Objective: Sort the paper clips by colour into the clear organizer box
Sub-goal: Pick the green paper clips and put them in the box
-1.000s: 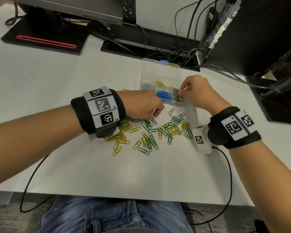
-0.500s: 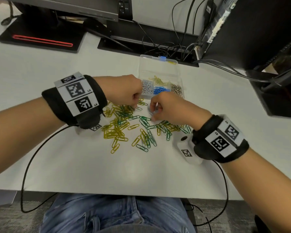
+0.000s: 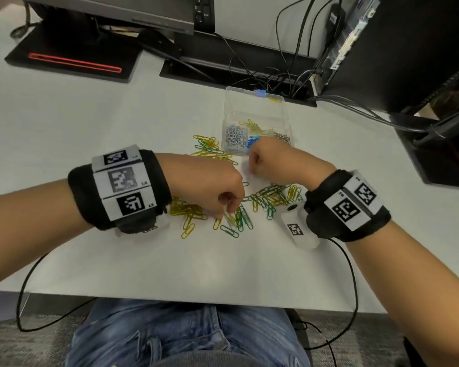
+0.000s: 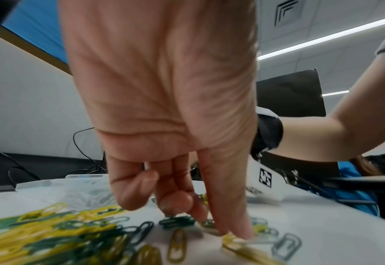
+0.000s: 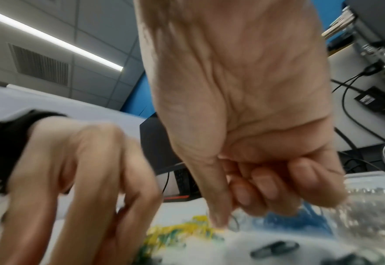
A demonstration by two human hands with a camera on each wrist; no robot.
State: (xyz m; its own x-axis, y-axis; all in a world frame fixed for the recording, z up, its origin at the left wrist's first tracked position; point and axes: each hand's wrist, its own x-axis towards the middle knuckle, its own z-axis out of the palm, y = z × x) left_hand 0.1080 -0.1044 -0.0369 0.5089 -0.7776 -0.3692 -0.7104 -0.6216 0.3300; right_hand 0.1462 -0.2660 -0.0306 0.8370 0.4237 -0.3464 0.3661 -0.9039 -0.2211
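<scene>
The clear organizer box (image 3: 255, 107) stands open at the back of the white table; its front compartments hold white clips (image 3: 235, 137), blue clips (image 3: 253, 141) and silver clips (image 3: 284, 138), with yellow clips (image 3: 255, 127) behind. Loose yellow and green clips (image 3: 268, 197) lie in front of it. My left hand (image 3: 224, 214) is down on the near part of the pile (image 4: 50, 231), thumb and forefinger (image 4: 221, 227) pinching a pale clip that lies there. My right hand (image 3: 251, 169), fingers curled, hovers at the box's front edge and pinches a thin clip (image 5: 234, 222).
A black monitor base with a red stripe (image 3: 74, 62) sits at the back left, tangled cables (image 3: 263, 75) behind the box, and a black computer case (image 3: 408, 49) at the right. Wrist-camera cables (image 3: 353, 287) hang over the table's front edge.
My left hand has come back from the box's white compartment down to the near clips. My right hand left the silver compartment for the pile and now stays by the box front.
</scene>
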